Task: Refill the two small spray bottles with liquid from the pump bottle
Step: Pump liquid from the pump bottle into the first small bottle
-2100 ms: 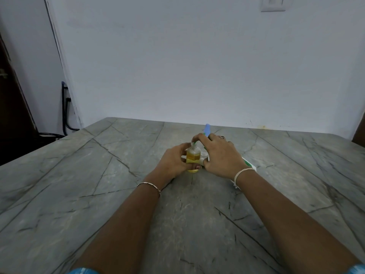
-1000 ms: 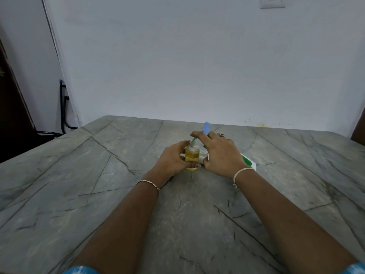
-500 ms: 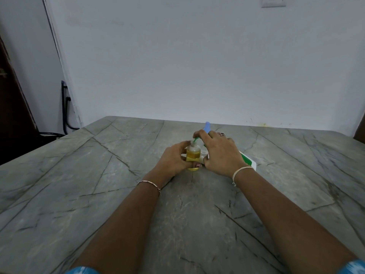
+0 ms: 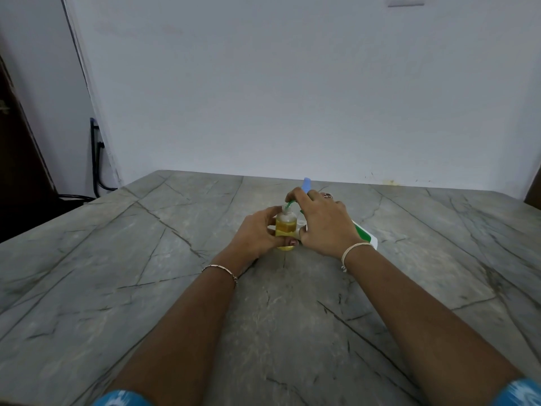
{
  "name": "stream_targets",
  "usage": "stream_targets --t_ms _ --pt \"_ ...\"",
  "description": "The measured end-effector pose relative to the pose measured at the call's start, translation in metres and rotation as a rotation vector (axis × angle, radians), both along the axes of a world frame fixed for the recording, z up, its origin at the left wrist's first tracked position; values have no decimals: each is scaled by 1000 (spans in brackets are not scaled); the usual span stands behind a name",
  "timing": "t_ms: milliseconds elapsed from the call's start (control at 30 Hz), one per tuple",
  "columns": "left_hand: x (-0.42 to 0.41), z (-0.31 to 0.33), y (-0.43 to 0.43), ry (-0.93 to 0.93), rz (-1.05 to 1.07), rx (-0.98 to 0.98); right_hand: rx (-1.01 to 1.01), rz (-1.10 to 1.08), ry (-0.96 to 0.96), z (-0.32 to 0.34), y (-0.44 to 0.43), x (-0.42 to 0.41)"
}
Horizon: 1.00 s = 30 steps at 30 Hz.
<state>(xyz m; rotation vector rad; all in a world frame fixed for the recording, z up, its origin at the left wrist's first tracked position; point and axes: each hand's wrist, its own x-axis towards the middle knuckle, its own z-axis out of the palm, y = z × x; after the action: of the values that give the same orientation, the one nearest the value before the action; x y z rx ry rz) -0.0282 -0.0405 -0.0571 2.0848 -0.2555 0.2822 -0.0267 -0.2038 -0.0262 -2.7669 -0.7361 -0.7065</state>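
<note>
A small clear spray bottle (image 4: 285, 224) with yellow liquid stands upright on the grey stone table (image 4: 146, 259), its top uncapped. My left hand (image 4: 257, 231) wraps around its left side and lower part. My right hand (image 4: 325, 224) grips the white pump bottle (image 4: 366, 235) with a green label, tilted over on the bottle's right. Its green spout (image 4: 289, 204) curves down into the small bottle's mouth. A blue piece (image 4: 306, 184) sticks up behind my right fingers. A second small bottle is not visible.
The table ends at a pale wall (image 4: 292, 98) just behind the bottles. A dark cable (image 4: 98, 171) hangs at the far left corner, beside a dark door edge (image 4: 17, 142). Bracelets sit on both wrists.
Almost nothing moved. Both hands stay on the bottles; the yellow liquid level in the small bottle looks about the same, and the view shifted slightly.
</note>
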Motion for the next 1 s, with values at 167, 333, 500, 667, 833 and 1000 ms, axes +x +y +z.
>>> stream_targets --t_ms 167,333,500,667,833,1000 --pt "1 0 1 -3 7 8 -19 -6 0 -1 -4 -3" --pt "-1 1 0 -2 6 11 -23 -5 0 -2 -5 -3" --pt "0 1 0 -4 0 8 -6 -8 -11 -1 -1 0" --pt "-1 2 -1 -3 0 6 0 -6 -6 -1 -3 -1" --pt "-1 2 0 11 -3 -2 -14 1 11 -1 -6 -2" --pt "-4 4 -2 25 -5 -7 26 1 11 -1 -2 3"
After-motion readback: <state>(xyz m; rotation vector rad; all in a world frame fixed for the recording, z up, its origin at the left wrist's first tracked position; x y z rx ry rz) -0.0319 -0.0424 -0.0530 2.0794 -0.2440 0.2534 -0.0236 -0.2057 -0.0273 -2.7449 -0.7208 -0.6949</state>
